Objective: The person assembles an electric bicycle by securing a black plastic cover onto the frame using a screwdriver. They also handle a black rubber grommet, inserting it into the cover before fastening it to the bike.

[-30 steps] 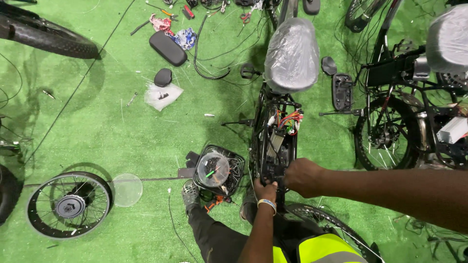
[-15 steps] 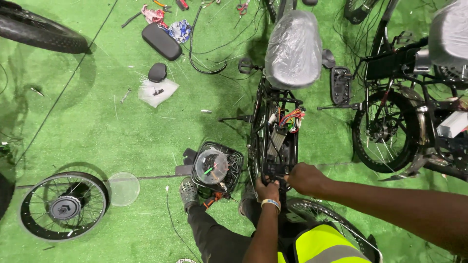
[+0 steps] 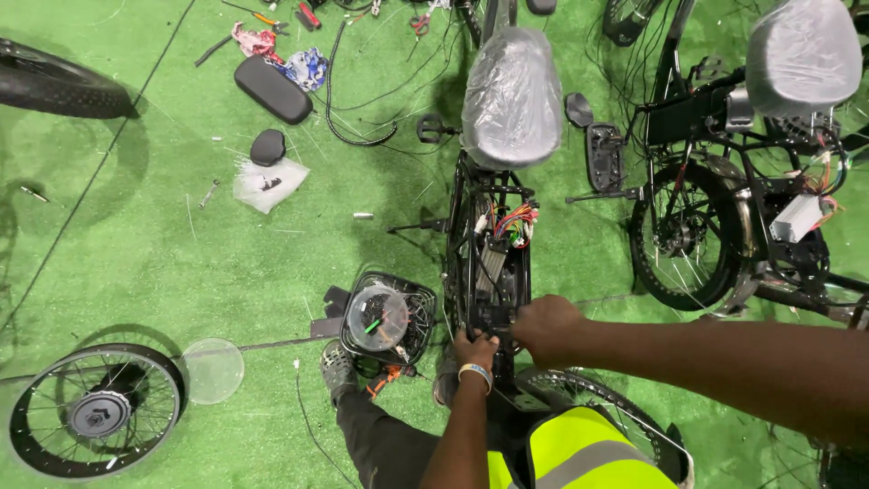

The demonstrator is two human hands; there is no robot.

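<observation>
An electric bicycle frame (image 3: 463, 237) stands below me, its seat (image 3: 512, 85) wrapped in clear plastic. A bundle of coloured wires (image 3: 516, 223) sits in the open frame. My left hand (image 3: 474, 349), with a pale wristband, grips the lower edge of a black box-shaped part (image 3: 491, 316) set in the frame. From the right, my right hand (image 3: 545, 327) comes in and closes over the same part's right side. What my fingers do underneath is hidden.
A black basket holding a clear round container (image 3: 379, 317) lies left of the frame. A loose spoked wheel (image 3: 95, 414) and clear lid (image 3: 211, 369) lie at lower left. A second bicycle (image 3: 724, 181) stands right. Tools, cables and black pads (image 3: 272, 90) are scattered on the green mat.
Both hands stay on the black part in the frame. My right hand has closed in a little toward my left hand.
</observation>
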